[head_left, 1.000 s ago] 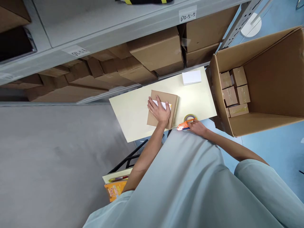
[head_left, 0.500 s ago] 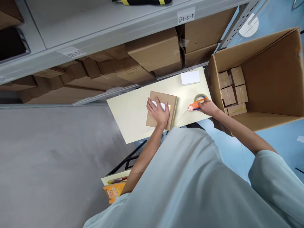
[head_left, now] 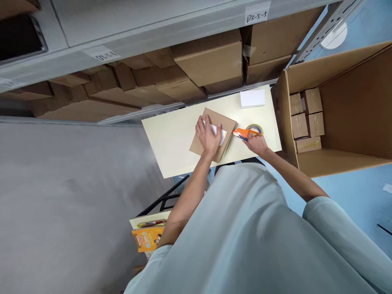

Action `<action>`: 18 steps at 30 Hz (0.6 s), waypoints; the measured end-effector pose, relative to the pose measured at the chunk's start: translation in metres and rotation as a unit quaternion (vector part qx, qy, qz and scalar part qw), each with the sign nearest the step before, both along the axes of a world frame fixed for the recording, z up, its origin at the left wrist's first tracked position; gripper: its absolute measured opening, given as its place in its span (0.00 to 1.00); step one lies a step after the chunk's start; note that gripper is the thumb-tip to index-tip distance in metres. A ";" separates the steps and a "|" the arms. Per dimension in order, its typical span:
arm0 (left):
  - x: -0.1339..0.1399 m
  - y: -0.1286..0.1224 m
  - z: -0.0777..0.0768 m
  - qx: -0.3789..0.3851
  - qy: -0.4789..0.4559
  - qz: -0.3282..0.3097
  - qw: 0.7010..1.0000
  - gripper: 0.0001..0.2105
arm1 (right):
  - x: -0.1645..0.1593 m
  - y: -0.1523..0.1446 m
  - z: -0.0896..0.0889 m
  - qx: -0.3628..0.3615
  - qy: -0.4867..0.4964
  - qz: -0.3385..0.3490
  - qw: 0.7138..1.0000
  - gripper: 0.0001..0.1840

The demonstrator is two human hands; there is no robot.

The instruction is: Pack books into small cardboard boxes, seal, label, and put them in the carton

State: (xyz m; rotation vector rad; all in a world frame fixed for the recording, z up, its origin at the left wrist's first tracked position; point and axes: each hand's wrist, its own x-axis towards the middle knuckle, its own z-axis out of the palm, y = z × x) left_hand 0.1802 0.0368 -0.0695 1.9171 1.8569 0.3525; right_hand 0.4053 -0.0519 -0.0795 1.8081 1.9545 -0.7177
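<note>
On the cream tabletop lies a flat brown cardboard box, turned at an angle. A white label is on its top face, partly covered by my left hand, which rests there with its fingers spread. My right hand is closed around an orange tape dispenser with a roll of tape in it. The dispenser's front end is at the box's right edge; I cannot tell whether they touch. A white stack that looks like cards or labels sits at the table's back right.
A large open carton with several small boxes stands right of the table. Behind the table, a grey metal shelf holds several cartons. An orange packet lies low on the left, by a black frame.
The cardboard box has turned clockwise under my left hand. My right hand has brought the tape dispenser leftward to the box's right edge. The view has shifted a little.
</note>
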 end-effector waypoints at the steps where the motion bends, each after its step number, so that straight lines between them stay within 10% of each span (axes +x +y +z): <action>1: -0.001 0.005 -0.002 0.007 -0.012 -0.014 1.000 0.34 | -0.004 -0.004 0.000 -0.001 0.001 -0.012 1.000 0.32; 18: -0.013 0.013 -0.023 0.050 -0.058 -0.134 0.988 0.33 | -0.055 -0.042 -0.004 0.010 0.099 0.047 0.994 0.26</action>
